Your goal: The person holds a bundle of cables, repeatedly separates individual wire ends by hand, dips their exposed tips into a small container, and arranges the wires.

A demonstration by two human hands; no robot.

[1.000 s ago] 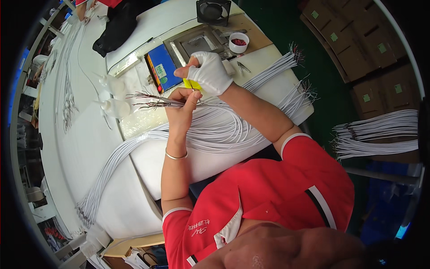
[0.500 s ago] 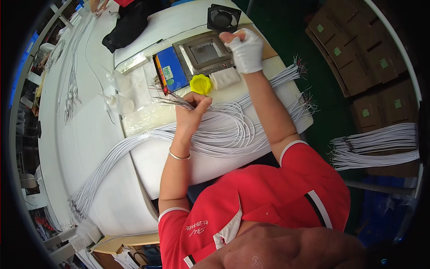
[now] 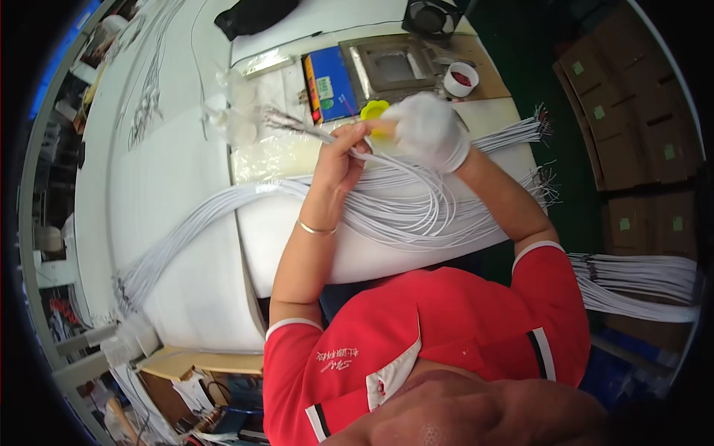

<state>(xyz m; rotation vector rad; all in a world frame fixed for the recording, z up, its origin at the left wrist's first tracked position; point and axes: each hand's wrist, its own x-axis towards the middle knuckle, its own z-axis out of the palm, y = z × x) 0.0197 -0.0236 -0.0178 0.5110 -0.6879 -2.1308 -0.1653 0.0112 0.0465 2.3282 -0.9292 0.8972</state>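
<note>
My left hand (image 3: 343,157), with a bangle on its wrist, is closed round a small bunch of white cables (image 3: 316,132). Their stripped wire ends (image 3: 279,119) fan out to the left past the fingers. Close beside it, my right hand (image 3: 430,132) wears a white glove with bare fingertips. Motion smears that hand; a finger points to the left fingertips, and I cannot tell whether it grips anything. Below both hands lies a thick looped bundle of white cables (image 3: 401,208). A yellow flower-shaped dish (image 3: 374,109) is partly hidden behind the right hand.
Beyond the hands are a blue box (image 3: 332,83), a square metal pot (image 3: 390,67) and a white cup (image 3: 461,79) with red contents. A black fan (image 3: 431,18) stands at the back. White bottles (image 3: 239,128) are left. Cartons (image 3: 617,97) and hanging cables (image 3: 632,286) are right.
My right hand has come down from near the metal pot to beside my left hand, uncovering the white cup. My left hand still holds the cables. The whole view has shifted.
</note>
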